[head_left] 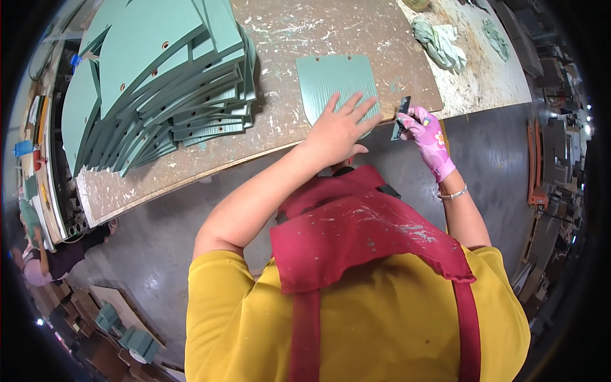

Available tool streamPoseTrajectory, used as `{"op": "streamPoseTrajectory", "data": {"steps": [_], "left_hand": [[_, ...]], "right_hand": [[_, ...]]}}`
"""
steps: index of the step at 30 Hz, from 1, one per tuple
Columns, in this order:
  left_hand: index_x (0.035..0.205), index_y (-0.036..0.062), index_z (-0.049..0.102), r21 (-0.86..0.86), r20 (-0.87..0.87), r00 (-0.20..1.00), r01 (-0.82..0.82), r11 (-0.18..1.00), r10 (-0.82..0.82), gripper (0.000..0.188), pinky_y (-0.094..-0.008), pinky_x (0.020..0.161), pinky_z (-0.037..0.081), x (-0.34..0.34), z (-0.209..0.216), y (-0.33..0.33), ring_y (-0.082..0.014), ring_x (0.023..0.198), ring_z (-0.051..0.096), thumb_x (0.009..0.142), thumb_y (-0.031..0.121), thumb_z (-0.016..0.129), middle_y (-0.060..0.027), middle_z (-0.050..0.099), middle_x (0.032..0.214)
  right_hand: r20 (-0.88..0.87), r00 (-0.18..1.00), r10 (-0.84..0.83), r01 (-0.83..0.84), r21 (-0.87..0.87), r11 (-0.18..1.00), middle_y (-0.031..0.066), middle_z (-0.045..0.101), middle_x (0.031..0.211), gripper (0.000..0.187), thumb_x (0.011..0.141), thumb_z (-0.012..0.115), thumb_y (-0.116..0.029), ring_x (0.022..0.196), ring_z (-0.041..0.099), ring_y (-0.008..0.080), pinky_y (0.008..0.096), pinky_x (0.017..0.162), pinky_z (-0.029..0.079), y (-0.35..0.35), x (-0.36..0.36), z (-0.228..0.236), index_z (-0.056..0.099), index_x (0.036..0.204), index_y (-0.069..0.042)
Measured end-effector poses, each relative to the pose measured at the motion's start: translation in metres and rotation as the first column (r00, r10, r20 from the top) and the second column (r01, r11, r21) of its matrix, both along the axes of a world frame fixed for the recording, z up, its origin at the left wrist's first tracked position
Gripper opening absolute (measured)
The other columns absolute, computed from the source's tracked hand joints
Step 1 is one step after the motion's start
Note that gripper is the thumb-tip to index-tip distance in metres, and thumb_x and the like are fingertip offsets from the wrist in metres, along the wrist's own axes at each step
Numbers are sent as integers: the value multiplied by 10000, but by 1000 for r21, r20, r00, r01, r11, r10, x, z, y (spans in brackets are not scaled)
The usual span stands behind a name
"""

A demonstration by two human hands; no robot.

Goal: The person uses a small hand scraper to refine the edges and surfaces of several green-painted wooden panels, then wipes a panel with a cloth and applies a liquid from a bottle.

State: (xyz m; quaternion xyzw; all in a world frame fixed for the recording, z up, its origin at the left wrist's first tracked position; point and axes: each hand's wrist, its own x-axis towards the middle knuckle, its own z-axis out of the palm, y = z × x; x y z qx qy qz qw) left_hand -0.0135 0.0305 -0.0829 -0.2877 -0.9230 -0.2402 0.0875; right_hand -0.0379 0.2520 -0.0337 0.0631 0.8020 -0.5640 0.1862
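Observation:
A pale green panel [334, 75] with rounded lower corners and two small holes along its far edge lies flat near the front edge of the worktable. My bare left hand [338, 129] is over its near part with fingers spread, holding nothing; whether the palm presses on it I cannot tell. Just right of the panel, my right hand [428, 135], in a pink glove with a flower print, pinches a thin dark strip [399, 122]. What kind of piece the strip is does not show clearly.
Tall stacks of green curved panels [153, 70] fill the left of the paint-specked table [293, 25]. Crumpled pale cloths [439, 43] lie on a stained white board [471, 83] at the right. Another person [48, 258] is at the far left. An orange pallet jack [536, 184] stands right.

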Motion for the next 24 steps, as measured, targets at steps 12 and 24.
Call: {"op": "streamPoseTrajectory", "data": {"steps": [12, 24], "left_hand": [[1375, 38, 338, -24, 69, 993, -95, 995, 97, 928, -491, 1061, 274, 11, 11, -12, -298, 1311, 350, 644, 429, 756, -134, 369, 1419], [1416, 41, 247, 54, 59, 993, -105, 993, 101, 986, -470, 1067, 277, 13, 9, -14, -277, 1294, 387, 643, 377, 759, -128, 409, 1392]], "right_hand": [[-266, 707, 655, -246, 776, 581, 162, 625, 864, 147, 854, 557, -147, 821, 603, 353, 436, 679, 475, -29, -22, 9, 611, 962, -63], [-270, 658, 703, -323, 742, 587, 140, 603, 803, 151, 759, 619, -31, 760, 613, 335, 413, 636, 475, -23, 2, 6, 581, 902, -60]]}}
